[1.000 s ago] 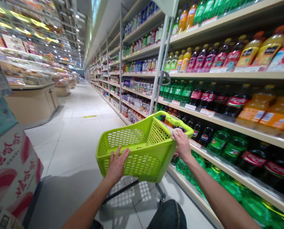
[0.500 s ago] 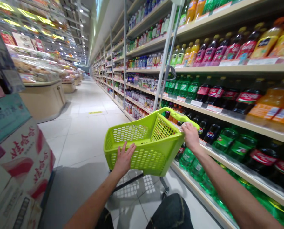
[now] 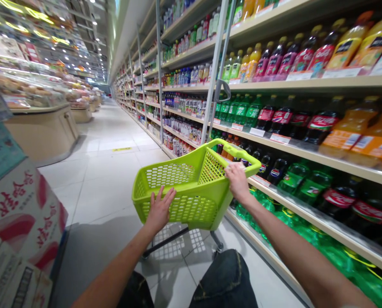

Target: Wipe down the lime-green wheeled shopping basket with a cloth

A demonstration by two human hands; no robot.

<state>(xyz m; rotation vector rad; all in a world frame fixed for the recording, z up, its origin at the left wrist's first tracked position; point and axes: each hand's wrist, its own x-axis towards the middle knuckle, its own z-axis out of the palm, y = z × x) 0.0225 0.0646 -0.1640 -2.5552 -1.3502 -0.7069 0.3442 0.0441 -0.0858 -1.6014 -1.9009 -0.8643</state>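
Head: hands (image 3: 159, 210) on green cart (image 3: 195, 192); right (image 3: 237, 180) holds white wad (image 3: 241, 164).

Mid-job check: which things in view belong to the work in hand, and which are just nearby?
In use:
- green cart
- left hand, fingers spread on its near rim
- right hand, at the handle end
- small white wad in the right hand, material unclear

Just nearby:
- shelved drink bottles
- printed cartons
- yellow floor marking
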